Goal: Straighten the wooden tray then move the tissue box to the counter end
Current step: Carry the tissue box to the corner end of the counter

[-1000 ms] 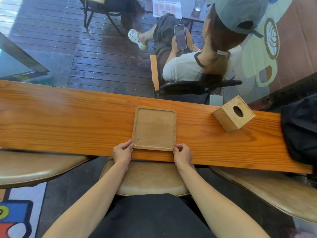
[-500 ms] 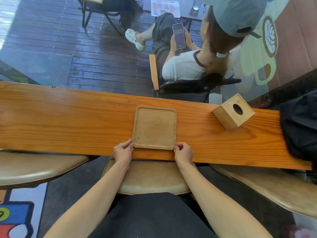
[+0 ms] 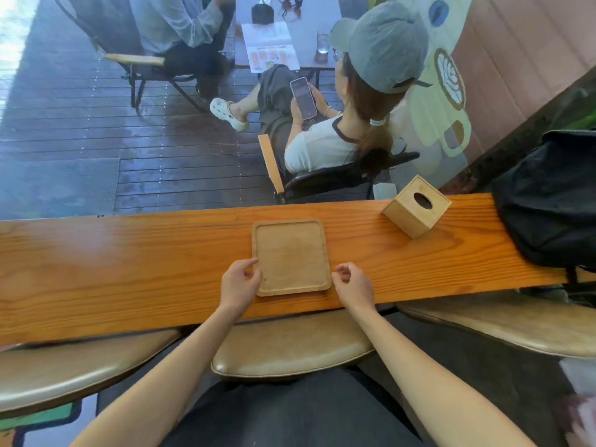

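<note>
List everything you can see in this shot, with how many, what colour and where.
wooden tray: one, light wood, mid counter, empty
tissue box: one, light wood, counter's far edge, right of tray, turned askew
counter: one, orange wood, across the view
black bag: one, at counter's right end
stools: three, tan, under the counter
seated person in grey cap: one, beyond the counter, holding a phone
left hand: at tray's left edge, open
right hand: beside tray's right corner, open

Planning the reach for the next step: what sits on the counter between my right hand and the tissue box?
Nothing: only bare counter separates the right hand from the tissue box in the head view.
</note>
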